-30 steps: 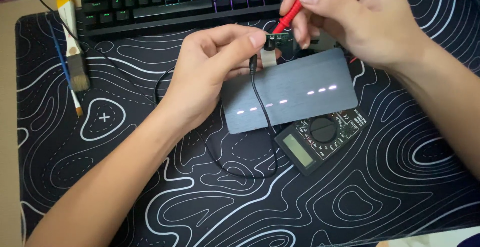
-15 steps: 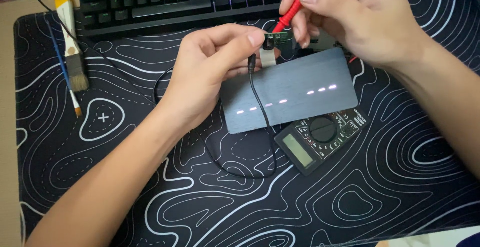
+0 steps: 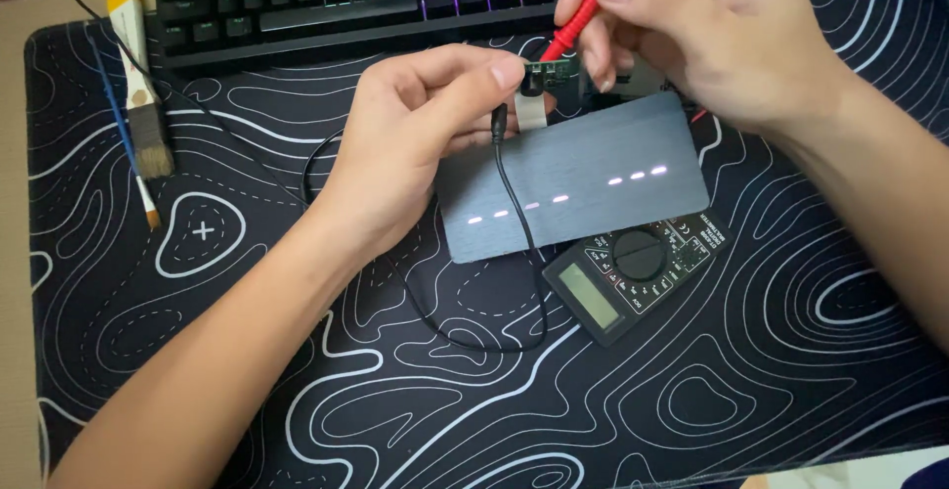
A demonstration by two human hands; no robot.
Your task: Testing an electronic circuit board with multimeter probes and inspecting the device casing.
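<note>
Almost nothing differs from half a second ago: both hands keep their poses and the things lie where they lay. Upper centre of the frame, the left hand (image 3: 415, 143) pinches a small circuit board (image 3: 542, 79) and a black probe (image 3: 499, 121) whose lead (image 3: 514, 242) trails toward the lower centre. The right hand (image 3: 712, 34) pinches a red probe (image 3: 578, 19); its long axis slants, tip pointing lower left onto the board. Below lie a grey metal plate (image 3: 593, 153) and a multimeter (image 3: 633, 271) on the patterned mat (image 3: 198, 252).
</note>
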